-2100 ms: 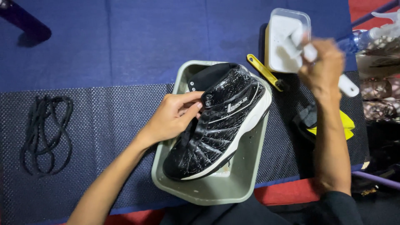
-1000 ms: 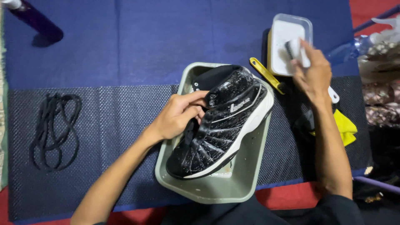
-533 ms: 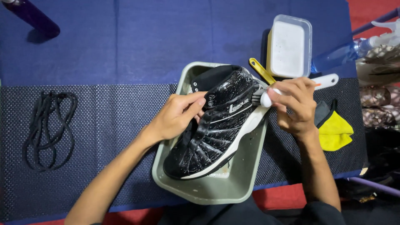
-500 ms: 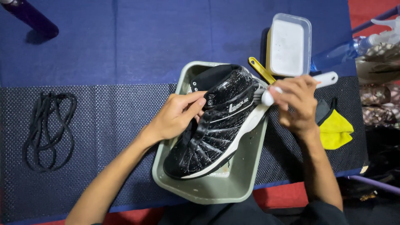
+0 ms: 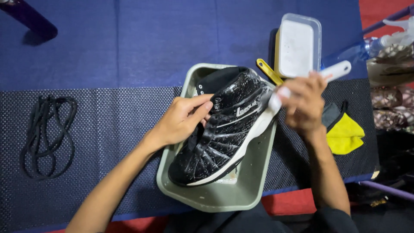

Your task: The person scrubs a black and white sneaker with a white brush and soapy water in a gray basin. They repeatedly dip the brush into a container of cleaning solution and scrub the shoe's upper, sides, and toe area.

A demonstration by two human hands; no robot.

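Black shoe (image 5: 224,129) lying on its side in the grey tray (image 5: 254,181), both my hands working on it.

My left hand (image 5: 183,121) is gripping the shoe at its tongue opening, fingers closed on the edge. My right hand (image 5: 304,101) is clenching a white brush (image 5: 334,71), its head touching the white sole at the heel. Far right, a white lidded tub (image 5: 297,45) is sitting; right, a yellow cloth (image 5: 345,136); far left on the mat, black laces (image 5: 45,136).

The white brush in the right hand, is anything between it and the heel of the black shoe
Nothing visible does. The white brush, held in the right hand, has its head right at the heel of the black shoe, which lies in the grey tray, steadied by the left hand.
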